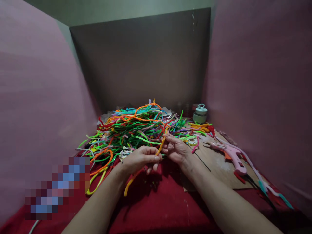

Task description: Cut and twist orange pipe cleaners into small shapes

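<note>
An orange-yellow pipe cleaner (161, 147) runs between my two hands in front of the big pile. My left hand (142, 158) is closed around its lower part, thumb on top, and a loose end hangs below toward the red cloth. Near the upper end, my right hand (174, 148) pinches the same pipe cleaner between thumb and fingers. Just behind both hands lies a tangled heap of pipe cleaners (136, 133) in green, orange, red, blue and other colours.
A pink glue gun (230, 154) lies on a brown board (216, 175) at the right, its cord trailing forward. A pale green lidded container (200, 114) stands at the back right. Red cloth (168, 208) covers the table. Pink walls (263, 81) rise on both sides. A blurred-out patch (60, 187) is at left.
</note>
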{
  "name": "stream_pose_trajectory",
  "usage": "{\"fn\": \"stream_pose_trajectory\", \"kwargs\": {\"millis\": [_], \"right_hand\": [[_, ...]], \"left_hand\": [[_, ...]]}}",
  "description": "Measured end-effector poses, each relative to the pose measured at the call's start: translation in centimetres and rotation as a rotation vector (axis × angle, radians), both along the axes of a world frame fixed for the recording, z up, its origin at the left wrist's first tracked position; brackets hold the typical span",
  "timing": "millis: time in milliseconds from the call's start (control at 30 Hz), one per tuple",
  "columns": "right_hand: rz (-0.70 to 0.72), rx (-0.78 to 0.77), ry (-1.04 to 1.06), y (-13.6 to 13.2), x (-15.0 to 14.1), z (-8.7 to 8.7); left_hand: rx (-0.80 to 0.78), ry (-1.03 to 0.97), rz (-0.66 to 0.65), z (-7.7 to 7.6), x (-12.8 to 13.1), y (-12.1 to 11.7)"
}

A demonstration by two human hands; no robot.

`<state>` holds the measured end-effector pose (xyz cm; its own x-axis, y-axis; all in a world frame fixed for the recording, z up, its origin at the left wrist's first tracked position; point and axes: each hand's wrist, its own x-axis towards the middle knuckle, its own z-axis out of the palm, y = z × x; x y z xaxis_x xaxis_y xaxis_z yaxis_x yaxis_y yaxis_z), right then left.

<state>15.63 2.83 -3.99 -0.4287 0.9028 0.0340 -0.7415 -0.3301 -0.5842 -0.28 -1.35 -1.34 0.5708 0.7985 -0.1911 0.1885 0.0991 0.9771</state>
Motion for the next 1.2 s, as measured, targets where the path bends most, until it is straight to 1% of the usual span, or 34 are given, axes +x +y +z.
{"fn": "stream_pose_trajectory", "kwargs": {"millis": [133, 300, 433, 567, 733, 833, 967, 1200], "right_hand": [[-0.046, -0.003, 0.036, 0.3, 0.2, 0.1], [-0.154, -0.045, 0.047, 0.6, 0.3, 0.2], [-0.215, -0.058, 0.022, 0.8, 0.3, 0.3], [-0.23, -0.047, 0.019, 1.2, 0.6, 0.1], [-0.222, -0.087, 0.056, 1.5, 1.1, 0.1], [-0.244, -0.131, 0.052, 1.4, 1.1, 0.3], [-0.302, -0.162, 0.034, 1.4, 1.1, 0.5], [-0.351, -0.087, -0.008, 1.7, 1.4, 0.7]], "left_hand": [[0.009, 0.05, 0.009, 0.1, 0.0, -0.1], [-0.022, 0.01, 0.101, 0.3, 0.0, -0.1], [-0.04, -0.015, 0.113, 0.1, -0.1, 0.0], [-0.051, -0.034, 0.125, -0.2, -0.4, 0.3], [0.017, 0.0, 0.169, 0.2, -0.7, 0.4], [0.033, 0.028, 0.152, 0.5, -0.9, 0.3], [0.032, 0.095, 0.085, 0.4, -1.3, 0.5], [0.038, 0.057, 0.028, 0.3, -0.6, 0.2]]}}
